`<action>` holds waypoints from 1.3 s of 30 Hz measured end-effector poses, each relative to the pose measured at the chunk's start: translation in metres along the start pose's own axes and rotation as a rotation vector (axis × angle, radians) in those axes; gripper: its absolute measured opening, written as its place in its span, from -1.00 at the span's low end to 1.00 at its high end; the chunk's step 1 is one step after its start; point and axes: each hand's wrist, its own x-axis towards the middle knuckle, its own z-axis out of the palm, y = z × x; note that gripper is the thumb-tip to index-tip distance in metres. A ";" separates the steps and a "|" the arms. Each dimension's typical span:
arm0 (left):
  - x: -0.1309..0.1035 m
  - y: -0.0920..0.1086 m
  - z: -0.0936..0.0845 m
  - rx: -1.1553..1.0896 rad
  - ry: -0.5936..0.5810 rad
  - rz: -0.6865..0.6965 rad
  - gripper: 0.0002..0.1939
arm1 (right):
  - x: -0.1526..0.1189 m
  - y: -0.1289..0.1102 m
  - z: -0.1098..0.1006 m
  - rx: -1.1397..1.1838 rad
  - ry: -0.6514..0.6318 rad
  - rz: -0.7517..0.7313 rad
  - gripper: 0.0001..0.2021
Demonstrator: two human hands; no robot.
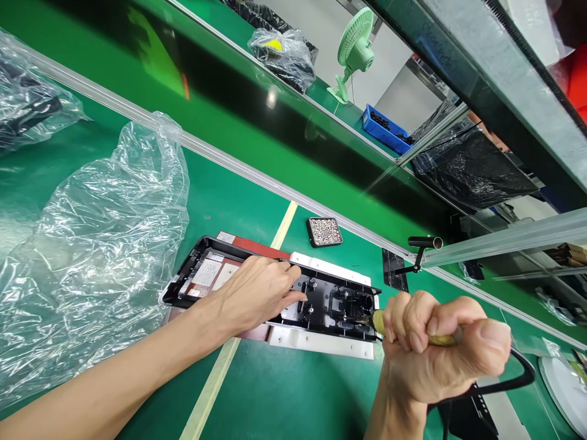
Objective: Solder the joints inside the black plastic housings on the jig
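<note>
Your left hand rests on the black housing. Your right grips a yellow-handled tool at one end. A small tray sits beyond on the counter.

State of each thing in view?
Black casing: open side up
Yellow-handled tool: held, front end at casing
Left grip: on casing, fingers bent
Right grip: closed around tool
Clear bag: crumpled
Small tray: full of small parts
Fan: standing; spinning unclear
Blue bin: holds black parts
</note>
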 end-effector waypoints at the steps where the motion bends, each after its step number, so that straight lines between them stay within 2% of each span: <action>1: 0.000 0.000 0.000 -0.002 -0.003 -0.001 -0.63 | 0.000 0.000 0.000 -0.001 0.001 0.002 -0.63; 7: 0.002 0.001 -0.002 -0.009 -0.011 -0.007 -0.63 | 0.000 -0.001 0.000 0.011 -0.018 0.004 -0.62; 30: -0.001 -0.001 0.001 -0.001 0.038 0.026 -0.63 | 0.001 -0.001 0.002 -0.024 0.088 0.063 -0.66; 39: -0.001 -0.002 0.004 -0.015 0.061 0.024 -0.63 | 0.001 -0.002 0.003 -0.045 0.040 0.034 -0.64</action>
